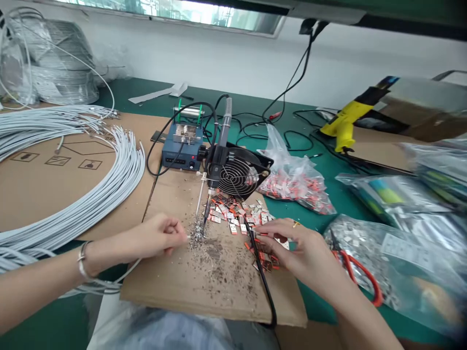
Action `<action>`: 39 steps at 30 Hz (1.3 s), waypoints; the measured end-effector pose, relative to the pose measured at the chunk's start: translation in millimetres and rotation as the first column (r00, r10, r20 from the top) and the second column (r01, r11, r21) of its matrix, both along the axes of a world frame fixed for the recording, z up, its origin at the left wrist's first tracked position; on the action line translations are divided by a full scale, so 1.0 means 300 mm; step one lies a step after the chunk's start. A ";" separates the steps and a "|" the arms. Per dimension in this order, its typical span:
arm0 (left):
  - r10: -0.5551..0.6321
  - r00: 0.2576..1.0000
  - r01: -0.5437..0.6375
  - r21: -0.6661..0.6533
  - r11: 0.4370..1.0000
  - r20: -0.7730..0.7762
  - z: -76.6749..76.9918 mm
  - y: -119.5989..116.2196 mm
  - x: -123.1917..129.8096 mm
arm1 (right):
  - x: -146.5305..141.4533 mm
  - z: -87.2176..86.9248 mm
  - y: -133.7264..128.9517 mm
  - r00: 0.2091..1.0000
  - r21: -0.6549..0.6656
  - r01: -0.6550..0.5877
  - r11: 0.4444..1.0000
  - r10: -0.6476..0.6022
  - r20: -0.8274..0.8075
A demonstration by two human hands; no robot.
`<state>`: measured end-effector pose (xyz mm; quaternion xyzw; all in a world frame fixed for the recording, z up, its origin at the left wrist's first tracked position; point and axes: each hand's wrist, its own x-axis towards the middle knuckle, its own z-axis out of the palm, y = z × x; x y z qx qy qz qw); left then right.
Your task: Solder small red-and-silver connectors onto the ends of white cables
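My left hand (164, 236) is closed in a pinch on a thin white cable (136, 265), which trails out below the wrist. The cable's tip points at a heap of solder bits (198, 233) under the tip of a soldering iron (219, 160). The iron is held tip-down in a stand. On the right, my right hand (295, 240) pinches a small connector at the edge of a pile of orange-and-silver connectors (268, 262); the fingers partly hide it. More flat connectors (233, 228) lie just beyond.
A fan (239, 175) and a blue soldering station (182, 148) stand behind the iron. A black cord (260, 272) crosses the cardboard (175, 296). Bundled white cables (109, 194) lie left; red-handled scissors (359, 272), a connector bag (295, 187) and a yellow heat gun (346, 119) are right.
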<state>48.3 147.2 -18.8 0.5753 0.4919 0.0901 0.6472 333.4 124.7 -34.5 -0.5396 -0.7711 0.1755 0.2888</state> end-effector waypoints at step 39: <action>-0.068 0.982 0.067 0.009 0.998 0.174 -0.031 0.045 0.021 | -0.291 -0.047 0.022 0.567 -0.598 -0.300 0.743 -0.366 -0.738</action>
